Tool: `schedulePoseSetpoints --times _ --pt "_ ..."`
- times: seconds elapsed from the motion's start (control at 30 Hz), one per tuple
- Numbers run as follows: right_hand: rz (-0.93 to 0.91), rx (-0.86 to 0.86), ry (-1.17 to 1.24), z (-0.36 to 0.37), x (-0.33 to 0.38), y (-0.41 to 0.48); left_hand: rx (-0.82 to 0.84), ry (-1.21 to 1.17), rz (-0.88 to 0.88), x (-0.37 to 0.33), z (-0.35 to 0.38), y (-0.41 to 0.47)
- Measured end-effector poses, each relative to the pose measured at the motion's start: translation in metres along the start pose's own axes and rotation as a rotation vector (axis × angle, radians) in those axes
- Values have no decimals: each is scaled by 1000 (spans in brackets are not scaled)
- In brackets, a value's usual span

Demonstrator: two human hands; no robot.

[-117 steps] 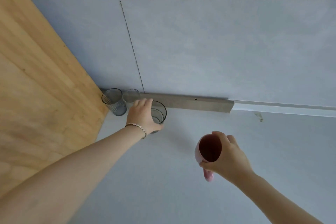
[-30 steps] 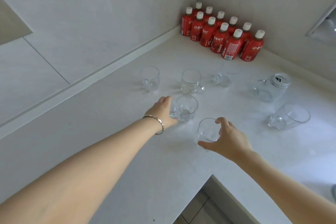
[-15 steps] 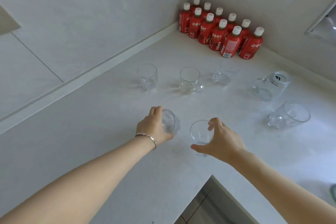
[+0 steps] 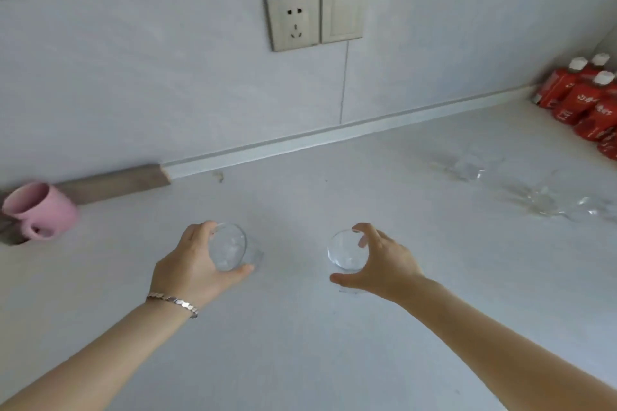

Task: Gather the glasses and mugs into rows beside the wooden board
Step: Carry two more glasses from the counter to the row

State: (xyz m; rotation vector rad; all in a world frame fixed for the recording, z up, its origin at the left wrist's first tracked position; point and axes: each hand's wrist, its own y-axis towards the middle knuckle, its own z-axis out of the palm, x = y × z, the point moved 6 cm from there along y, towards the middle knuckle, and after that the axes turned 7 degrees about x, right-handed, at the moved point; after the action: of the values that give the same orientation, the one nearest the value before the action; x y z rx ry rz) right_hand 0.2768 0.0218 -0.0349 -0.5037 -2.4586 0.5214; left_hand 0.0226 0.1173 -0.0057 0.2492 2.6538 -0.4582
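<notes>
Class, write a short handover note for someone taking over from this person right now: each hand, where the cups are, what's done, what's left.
Left hand grips a clear glass mug; right hand grips another clear glass, both over the counter.
Pink mug already stands at the far left by the wall.
More clear glasses remain, blurred, at the right near the red bottles.
Left: set these two down near the pink mug, then fetch the rest.

View swung left: pink mug (image 4: pixel 40 210) now at left edge, red bottles (image 4: pixel 582 100) far right; both hands carry clear glasses.
</notes>
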Motion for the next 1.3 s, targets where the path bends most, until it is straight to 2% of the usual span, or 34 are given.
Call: schedulePoseSetpoints --times 0.2,0.43,0.5,0.67,0.77,0.9,1.13,1.3 --pt "-75 84 -75 87 168 29 -80 -34 -162 171 -95 -16" --pt "-84 205 35 180 323 74 -109 -56 -374 335 -157 -44" --pt "-40 183 126 196 356 99 -126 -43 -408 366 -167 -49" --pt "20 -34 342 203 428 149 -148 -42 -473 418 -180 -58" --pt "19 -125 360 204 453 169 -149 -54 -482 435 -185 -55" --pt "32 -161 396 212 462 187 -162 -64 -483 448 -187 -44" --pt "123 -126 512 231 443 199 -118 -90 -487 450 -186 -24" --pt "102 -91 515 236 441 206 -144 -107 -483 450 -186 -17"
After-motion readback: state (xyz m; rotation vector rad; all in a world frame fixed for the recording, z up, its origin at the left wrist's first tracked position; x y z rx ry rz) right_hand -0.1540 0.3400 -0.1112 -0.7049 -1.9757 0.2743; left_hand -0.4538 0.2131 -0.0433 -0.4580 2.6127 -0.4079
